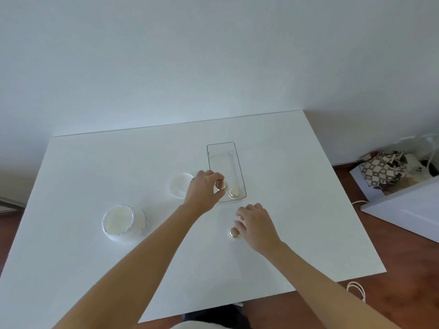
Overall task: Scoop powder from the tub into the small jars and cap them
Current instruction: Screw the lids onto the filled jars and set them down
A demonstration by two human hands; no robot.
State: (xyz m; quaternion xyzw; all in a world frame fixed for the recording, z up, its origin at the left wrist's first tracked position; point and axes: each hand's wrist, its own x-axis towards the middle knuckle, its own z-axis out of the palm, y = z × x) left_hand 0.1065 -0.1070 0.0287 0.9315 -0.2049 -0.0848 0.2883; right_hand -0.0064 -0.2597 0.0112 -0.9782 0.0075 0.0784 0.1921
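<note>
Gold-capped jars: three. Left hand gripping one in tray, beside second; right hand fingers relaxed, touching third. One tub.

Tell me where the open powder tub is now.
In the head view, the powder tub stands on the table's near left part, left of the left forearm, with its round lid lying farther back.
</note>
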